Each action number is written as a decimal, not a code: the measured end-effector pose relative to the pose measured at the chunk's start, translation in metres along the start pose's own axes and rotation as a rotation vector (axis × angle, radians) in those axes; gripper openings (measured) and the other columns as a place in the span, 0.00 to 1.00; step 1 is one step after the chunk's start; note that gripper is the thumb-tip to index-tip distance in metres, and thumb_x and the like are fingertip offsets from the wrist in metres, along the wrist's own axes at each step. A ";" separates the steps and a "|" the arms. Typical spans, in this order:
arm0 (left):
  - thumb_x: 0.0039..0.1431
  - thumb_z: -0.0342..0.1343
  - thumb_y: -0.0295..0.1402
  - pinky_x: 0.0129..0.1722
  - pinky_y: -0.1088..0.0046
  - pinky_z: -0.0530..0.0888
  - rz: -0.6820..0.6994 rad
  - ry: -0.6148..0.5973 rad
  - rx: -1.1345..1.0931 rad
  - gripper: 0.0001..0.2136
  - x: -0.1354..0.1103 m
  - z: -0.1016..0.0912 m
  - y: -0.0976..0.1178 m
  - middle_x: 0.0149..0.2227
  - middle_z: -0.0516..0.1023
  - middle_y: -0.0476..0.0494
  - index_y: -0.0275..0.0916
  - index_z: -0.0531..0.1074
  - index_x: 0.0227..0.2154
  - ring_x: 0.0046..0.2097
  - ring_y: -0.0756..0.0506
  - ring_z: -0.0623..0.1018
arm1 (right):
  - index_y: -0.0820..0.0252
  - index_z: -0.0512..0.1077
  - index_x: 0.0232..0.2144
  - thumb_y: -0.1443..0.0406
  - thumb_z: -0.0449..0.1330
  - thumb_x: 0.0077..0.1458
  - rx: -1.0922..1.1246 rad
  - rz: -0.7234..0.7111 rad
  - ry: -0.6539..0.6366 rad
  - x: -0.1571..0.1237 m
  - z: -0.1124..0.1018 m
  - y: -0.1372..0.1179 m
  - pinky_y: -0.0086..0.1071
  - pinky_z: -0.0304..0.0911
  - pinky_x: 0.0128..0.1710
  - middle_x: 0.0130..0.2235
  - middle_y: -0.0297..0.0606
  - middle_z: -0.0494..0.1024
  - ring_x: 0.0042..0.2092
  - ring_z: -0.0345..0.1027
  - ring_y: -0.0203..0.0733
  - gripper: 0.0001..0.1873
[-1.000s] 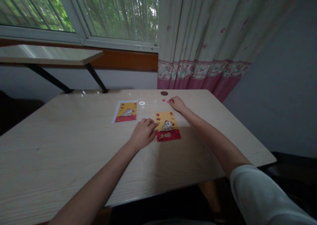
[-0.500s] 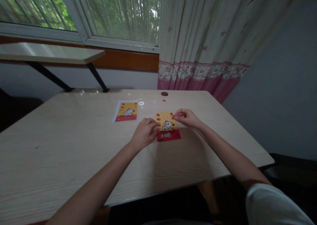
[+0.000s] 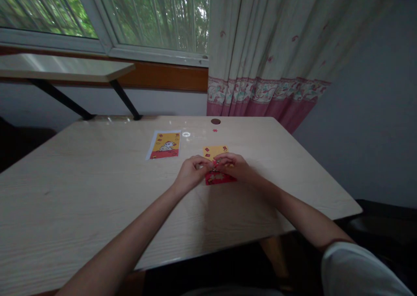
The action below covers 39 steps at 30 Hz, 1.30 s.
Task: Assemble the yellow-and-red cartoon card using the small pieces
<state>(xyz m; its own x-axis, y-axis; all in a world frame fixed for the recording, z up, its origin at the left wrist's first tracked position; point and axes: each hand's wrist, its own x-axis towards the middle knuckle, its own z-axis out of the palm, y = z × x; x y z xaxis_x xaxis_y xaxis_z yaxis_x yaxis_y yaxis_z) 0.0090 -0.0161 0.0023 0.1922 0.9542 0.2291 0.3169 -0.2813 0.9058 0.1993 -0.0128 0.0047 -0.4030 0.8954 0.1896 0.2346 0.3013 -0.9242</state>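
A yellow and red jigsaw puzzle (image 3: pixel 210 151) lies on the table, with a gap showing the table in its red lower band. Over its middle, my left hand (image 3: pixel 193 173) and my right hand (image 3: pixel 237 167) meet fingertip to fingertip. Both are closed in a pinch around a small red puzzle piece (image 3: pixel 214 161), which is partly covered by the fingers. My hands hide much of the white animal printed on the puzzle. Another red puzzle piece (image 3: pixel 215 130) lies loose beyond it.
A printed picture sheet (image 3: pixel 165 145) of the same design lies to the left. Behind the loose piece is a round cable hole (image 3: pixel 215 121) in the table (image 3: pixel 97 191). A raised shelf (image 3: pixel 65 68) stands at the back left. A curtain (image 3: pixel 260 70) hangs beyond the back edge.
My right hand has moved left and down with the red puzzle piece, from the puzzle's right edge to its middle. My left hand's fingers have closed in on the piece.
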 end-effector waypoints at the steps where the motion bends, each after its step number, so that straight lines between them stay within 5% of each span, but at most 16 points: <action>1: 0.48 0.57 0.35 0.33 0.71 0.69 -0.017 -0.001 -0.017 0.07 0.000 0.000 0.000 0.28 0.77 0.45 0.38 0.76 0.25 0.32 0.47 0.74 | 0.59 0.72 0.42 0.57 0.61 0.49 -0.024 -0.024 0.003 -0.001 0.000 0.000 0.28 0.64 0.32 0.30 0.35 0.78 0.31 0.70 0.35 0.18; 6: 0.46 0.55 0.32 0.30 0.74 0.68 -0.057 -0.064 -0.031 0.06 0.000 0.000 0.003 0.26 0.77 0.46 0.37 0.76 0.23 0.29 0.49 0.73 | 0.56 0.74 0.39 0.57 0.55 0.56 -0.271 -0.261 0.086 0.000 -0.005 -0.003 0.33 0.63 0.41 0.38 0.38 0.77 0.40 0.69 0.38 0.13; 17: 0.47 0.54 0.34 0.31 0.72 0.69 0.014 -0.191 0.003 0.08 -0.003 -0.003 0.009 0.25 0.77 0.45 0.36 0.75 0.22 0.29 0.47 0.74 | 0.54 0.74 0.37 0.60 0.56 0.56 -0.470 -0.499 -0.065 0.002 -0.016 -0.004 0.37 0.59 0.43 0.34 0.38 0.76 0.38 0.67 0.38 0.10; 23: 0.48 0.53 0.32 0.34 0.71 0.70 0.048 -0.224 -0.004 0.07 -0.001 -0.004 0.007 0.26 0.78 0.46 0.37 0.75 0.22 0.31 0.47 0.75 | 0.56 0.74 0.31 0.58 0.58 0.54 -0.504 -0.500 -0.101 0.002 -0.018 -0.009 0.35 0.59 0.41 0.32 0.38 0.76 0.37 0.67 0.38 0.10; 27: 0.51 0.53 0.34 0.36 0.70 0.70 0.031 -0.110 0.034 0.08 0.004 -0.013 -0.004 0.30 0.79 0.43 0.36 0.75 0.26 0.34 0.47 0.75 | 0.56 0.73 0.29 0.57 0.60 0.52 -0.462 -0.487 -0.049 0.001 -0.022 -0.008 0.34 0.59 0.41 0.31 0.37 0.76 0.36 0.67 0.38 0.09; 32: 0.53 0.52 0.33 0.38 0.67 0.68 0.134 -0.059 0.334 0.08 0.006 -0.029 -0.011 0.31 0.78 0.42 0.36 0.75 0.27 0.34 0.46 0.74 | 0.57 0.73 0.28 0.58 0.62 0.49 -0.420 -0.425 0.019 -0.001 -0.028 0.000 0.34 0.60 0.40 0.31 0.38 0.76 0.37 0.67 0.39 0.08; 39: 0.54 0.49 0.29 0.42 0.64 0.66 0.310 -0.149 0.638 0.08 0.001 -0.031 -0.005 0.32 0.77 0.43 0.38 0.74 0.29 0.38 0.44 0.73 | 0.57 0.74 0.26 0.61 0.64 0.47 -0.523 -0.283 -0.144 0.000 -0.022 0.009 0.33 0.58 0.40 0.28 0.33 0.76 0.33 0.67 0.37 0.06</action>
<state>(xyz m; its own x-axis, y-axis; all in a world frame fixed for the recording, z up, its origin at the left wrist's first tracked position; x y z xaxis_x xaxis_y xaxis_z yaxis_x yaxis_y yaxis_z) -0.0210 -0.0109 0.0090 0.4712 0.8098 0.3496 0.6990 -0.5845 0.4120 0.2210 -0.0030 0.0034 -0.6201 0.7148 0.3235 0.4898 0.6748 -0.5521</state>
